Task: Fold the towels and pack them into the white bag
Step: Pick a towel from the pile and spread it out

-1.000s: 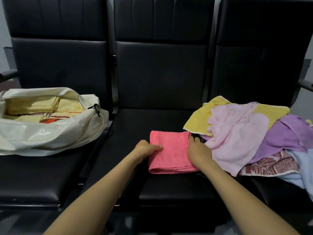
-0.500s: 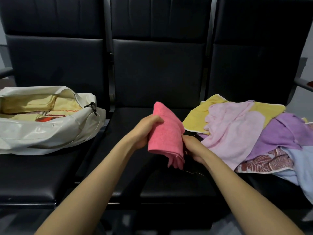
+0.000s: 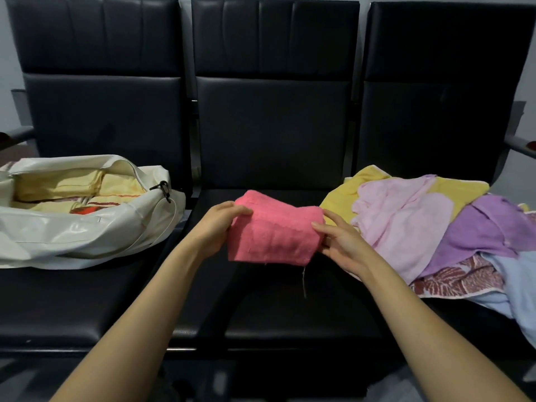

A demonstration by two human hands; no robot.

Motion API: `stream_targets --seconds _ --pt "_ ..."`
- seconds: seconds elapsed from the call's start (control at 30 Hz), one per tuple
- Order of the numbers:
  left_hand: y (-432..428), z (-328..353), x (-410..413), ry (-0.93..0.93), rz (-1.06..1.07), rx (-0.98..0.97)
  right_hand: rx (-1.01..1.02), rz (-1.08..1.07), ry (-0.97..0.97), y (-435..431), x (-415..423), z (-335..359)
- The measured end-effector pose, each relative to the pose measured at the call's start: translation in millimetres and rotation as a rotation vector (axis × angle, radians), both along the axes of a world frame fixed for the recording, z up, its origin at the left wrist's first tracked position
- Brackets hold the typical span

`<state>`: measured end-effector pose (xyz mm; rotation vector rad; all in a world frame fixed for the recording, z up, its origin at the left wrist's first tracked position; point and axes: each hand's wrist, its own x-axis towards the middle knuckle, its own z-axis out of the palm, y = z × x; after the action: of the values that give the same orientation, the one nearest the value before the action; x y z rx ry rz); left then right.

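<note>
A folded pink towel [image 3: 272, 230] hangs in the air above the middle seat, held between both hands. My left hand [image 3: 220, 227] grips its left edge, thumb on top. My right hand [image 3: 340, 243] holds its right edge with fingers curled round it. A loose thread dangles from the towel's lower right corner. The white bag [image 3: 87, 227] lies open on the left seat with yellow folded towels [image 3: 66, 187] inside. A pile of unfolded towels [image 3: 435, 224] in yellow, light pink, purple, red-patterned and light blue covers the right seat.
Three black padded seats [image 3: 272, 300] stand in a row with tall backrests. Metal armrests stick out at the far left [image 3: 17, 136] and far right [image 3: 522, 145]. The bag's zip pull [image 3: 162, 188] hangs at its right end.
The pink towel has been lifted off the middle seat, turned and is now held up flat between both hands. The view has shifted slightly.
</note>
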<state>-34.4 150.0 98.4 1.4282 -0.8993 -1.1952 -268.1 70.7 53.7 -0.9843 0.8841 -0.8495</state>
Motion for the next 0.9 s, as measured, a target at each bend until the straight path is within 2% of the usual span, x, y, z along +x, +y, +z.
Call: stream_targets --seconds 0.17,0.3,0.43,0.6,0.67,0.77,0.9 --pt "-4 -25 6 -0.200 0.167 -0.032 -0.267 -0.085 0.313 5 1 2" --pt "-1 -39 -1 -0.083 0.098 0.009 -0.320 -0.129 0.492 8 1 5" --pt "-2 -59 -9 -0.085 -0.003 0.207 -0.293 -0.094 0.527 7 -2 2" --pt "-6 -68 -10 -0.366 -0.047 0.369 -0.288 -0.078 0.569 6 -3 5" --pt "-8 -66 -14 -0.395 -0.100 0.380 -0.252 -0.030 0.553 6 -5 9" --pt "-10 -67 -21 -0.237 -0.102 0.349 -0.197 0.072 0.497 5 -13 14" --pt "-12 -56 -20 0.081 -0.077 0.159 -0.354 0.087 0.534 3 -25 21"
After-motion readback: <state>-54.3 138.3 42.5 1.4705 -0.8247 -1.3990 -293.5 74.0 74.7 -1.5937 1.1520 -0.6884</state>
